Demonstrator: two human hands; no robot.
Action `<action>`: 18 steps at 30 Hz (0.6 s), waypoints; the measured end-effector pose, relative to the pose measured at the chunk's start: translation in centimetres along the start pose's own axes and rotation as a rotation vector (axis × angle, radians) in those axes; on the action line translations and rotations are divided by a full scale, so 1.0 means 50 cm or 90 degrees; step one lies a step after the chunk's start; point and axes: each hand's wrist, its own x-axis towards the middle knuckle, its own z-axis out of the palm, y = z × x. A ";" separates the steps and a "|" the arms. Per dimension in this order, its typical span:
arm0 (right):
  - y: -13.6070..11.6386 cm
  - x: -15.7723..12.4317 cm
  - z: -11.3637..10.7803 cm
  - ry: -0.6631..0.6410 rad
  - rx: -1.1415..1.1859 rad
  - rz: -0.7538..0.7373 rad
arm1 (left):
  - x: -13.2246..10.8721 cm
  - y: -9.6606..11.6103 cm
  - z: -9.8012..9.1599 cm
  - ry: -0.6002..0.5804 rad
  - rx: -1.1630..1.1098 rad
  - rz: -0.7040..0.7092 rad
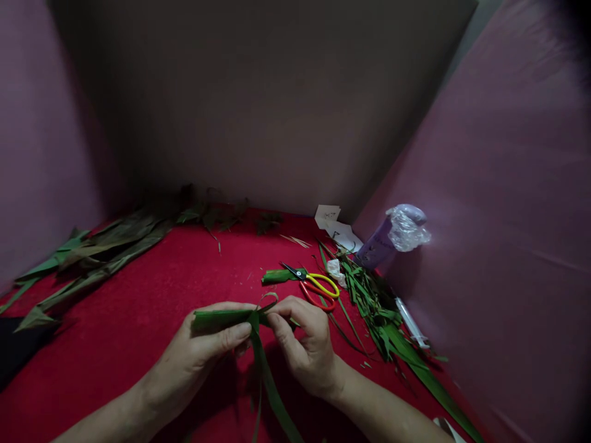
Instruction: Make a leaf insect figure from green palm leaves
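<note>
My left hand (pixel 207 341) is closed around a folded green leaf (pixel 219 319), its thumb pressed on top near the leaf's right end. Fingers of my right hand (pixel 302 341) pinch a thin leaf strip (pixel 269 306) that curls up at the same end. A longer green strip hangs down between the hands toward the front. Just beyond my right hand lie scissors (pixel 316 288) with one yellow and one red handle. Their blades rest over a short rolled piece of green leaf (pixel 277 277).
Cut leaf scraps (pixel 369 301) are heaped at the right, beside a syringe (pixel 410 323) and a purple container (pixel 381 243) topped with clear plastic. White papers (pixel 327 215) and thin sticks (pixel 296 241) lie farther back. Large dry leaves (pixel 106 246) cover the left side of the red cloth (pixel 184 264).
</note>
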 end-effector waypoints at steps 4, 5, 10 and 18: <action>0.000 -0.002 0.000 0.012 -0.008 -0.040 | 0.001 -0.001 0.000 0.040 -0.019 -0.007; 0.001 -0.003 0.000 0.014 -0.014 -0.059 | 0.001 -0.001 0.000 0.048 -0.027 -0.015; 0.005 -0.002 -0.003 0.007 -0.065 -0.132 | -0.001 0.000 0.000 0.061 -0.036 -0.032; 0.008 -0.002 -0.002 -0.003 -0.087 -0.121 | -0.002 -0.004 0.000 0.060 -0.017 -0.018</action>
